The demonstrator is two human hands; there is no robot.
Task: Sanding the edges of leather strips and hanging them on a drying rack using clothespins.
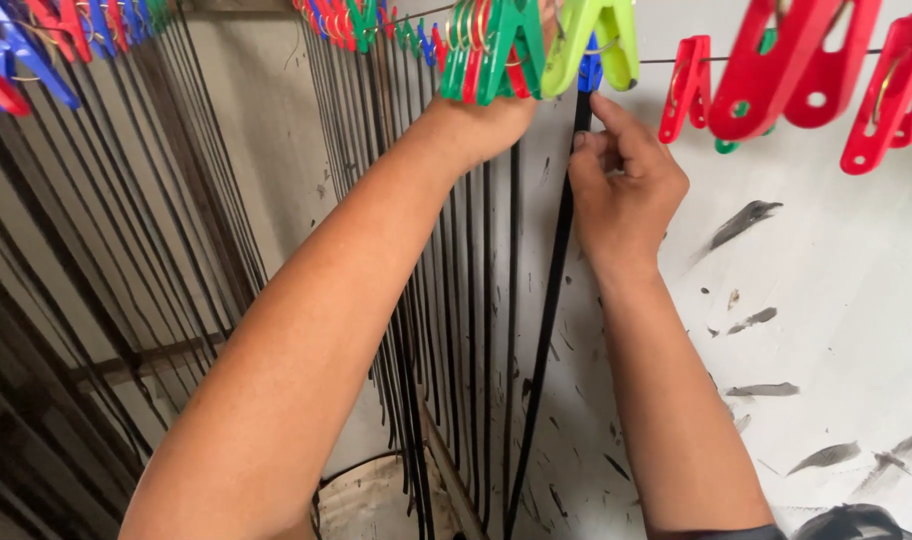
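The left hand [481, 125] was mostly hidden behind a cluster of green, red and lime pegs [536, 45] near the top edge, so only its wrist and heel showed and I could not tell how its fingers were set or what they held. The top of the frame cut off the pegs, and the wire [656, 60] they hung from showed only in short stretches between them. Both forearms reached up and away from the camera, the left one long and slanting from the lower left, the right one rising almost straight from the bottom edge. The right hand [624, 185] was curled, fingers pinched narrow on a black strip [551, 300] just under a blue peg [590, 72] that clamped the strip's top end. The strip hung down from there in front of a pale, paint-smeared wall [836, 300], its lower end lost among other dark strips [456, 330] hanging in rows to the left. More red pegs [796, 70] hung on the wire to the right.
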